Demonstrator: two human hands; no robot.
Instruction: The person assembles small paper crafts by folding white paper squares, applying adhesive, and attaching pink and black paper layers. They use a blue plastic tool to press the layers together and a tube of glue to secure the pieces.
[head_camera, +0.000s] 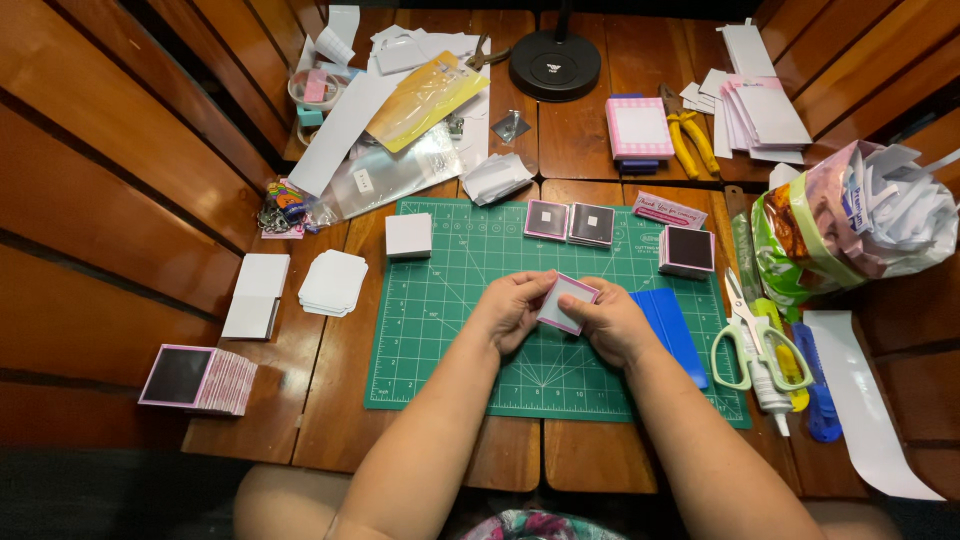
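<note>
A small square card (566, 302) with a pink border and white centre is held between both hands above the green cutting mat (450, 330). My left hand (512, 310) grips its left edge. My right hand (608, 320) pinches its right and lower edge. A blue flat scraper (672, 330) lies on the mat just right of my right hand. Two pink-framed black squares (570, 222) lie at the mat's far edge, and a small stack of the same (687, 250) stands at the far right.
A white card stack (409, 236) stands on the mat's far left corner; more white stacks (333, 281) and a fanned pink-framed pile (198, 378) lie left. Scissors (748, 335), glue tube and pens lie right, beside a bag of paper scraps (860, 220). Lamp base (555, 62), pliers at the back.
</note>
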